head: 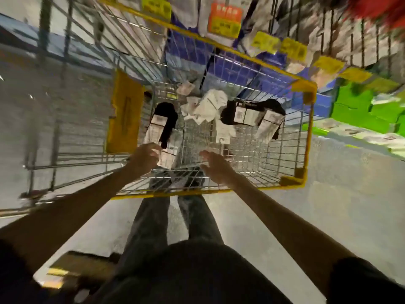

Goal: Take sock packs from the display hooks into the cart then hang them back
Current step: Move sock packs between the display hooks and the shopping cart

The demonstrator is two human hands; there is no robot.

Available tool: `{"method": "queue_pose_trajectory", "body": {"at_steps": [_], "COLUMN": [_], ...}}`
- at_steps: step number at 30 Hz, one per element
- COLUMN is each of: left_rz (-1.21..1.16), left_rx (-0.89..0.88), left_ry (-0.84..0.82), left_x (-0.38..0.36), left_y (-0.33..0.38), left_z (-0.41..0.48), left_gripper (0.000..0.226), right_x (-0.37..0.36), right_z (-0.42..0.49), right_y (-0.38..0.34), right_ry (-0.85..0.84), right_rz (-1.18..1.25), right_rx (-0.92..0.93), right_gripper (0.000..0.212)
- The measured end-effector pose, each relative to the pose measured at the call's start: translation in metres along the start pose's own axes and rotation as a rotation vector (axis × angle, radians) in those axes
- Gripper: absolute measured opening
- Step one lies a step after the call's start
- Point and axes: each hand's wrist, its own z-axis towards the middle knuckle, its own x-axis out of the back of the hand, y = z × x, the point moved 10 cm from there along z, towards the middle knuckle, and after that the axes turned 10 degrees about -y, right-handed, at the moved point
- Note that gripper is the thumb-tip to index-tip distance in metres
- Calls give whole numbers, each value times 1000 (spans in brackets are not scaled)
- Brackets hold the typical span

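Left hand (145,159) on black sock pack (162,125)

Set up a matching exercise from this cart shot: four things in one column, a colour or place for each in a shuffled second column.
1. cart rim
2. leftmost sock pack
3. white sock pack
4. boxes at right

A. green
B. middle of the cart
C. yellow
D. black, at the left hand

Pairs: 1-C, 2-D, 3-B, 4-A.
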Motion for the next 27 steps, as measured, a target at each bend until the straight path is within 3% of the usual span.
{"method": "queue_pose_trajectory", "body": {"at_steps": [4, 9, 15, 18, 22, 27], "left_rz": [163, 370, 755, 944, 1146, 1000], "left_rx": [110, 132, 133, 107, 54, -35], "left_ry": [7, 7, 31, 55, 228, 304], "left_x": [-9, -16, -17, -20, -20, -1], "left_y": [-53, -66, -92, -93, -80, -64], "left_z": [42, 90, 141, 153, 160, 154], "left_gripper": [35, 66, 91, 100, 83, 55], "right_x": [-18, -48, -81, -87, -89, -59], "right_z": [49, 131, 221, 249, 272, 274], "right_y": [-2, 2, -12, -26, -39, -46], "right_ry": [-36, -66, 43, 133, 172, 344], "right_rz": [-51, -320, -642, -638, -655, -385], "right_rx": [70, 78, 190, 207, 125, 199], "right_gripper": [45, 58, 76, 76, 67, 61]}}
